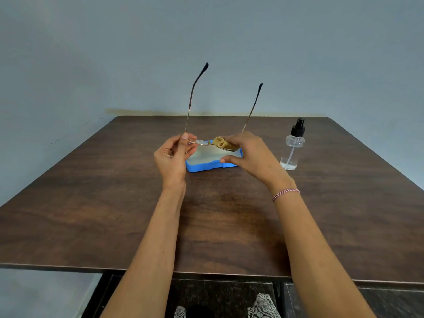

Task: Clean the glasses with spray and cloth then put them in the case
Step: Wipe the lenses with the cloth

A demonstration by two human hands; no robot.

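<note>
Thin metal-framed glasses are held above the table, their two dark-tipped arms unfolded and pointing up and away. My left hand pinches the left end of the frame at the hinge. My right hand presses a folded tan cloth around the right lens, with the thumb stretched out below. Directly under the glasses an open blue case with a pale lining lies on the table. A clear spray bottle with a black pump top stands upright to the right of my right hand.
The dark wooden table reaches a pale blue wall behind. Its front edge is near me, with a dark floor and patterned clothing below it.
</note>
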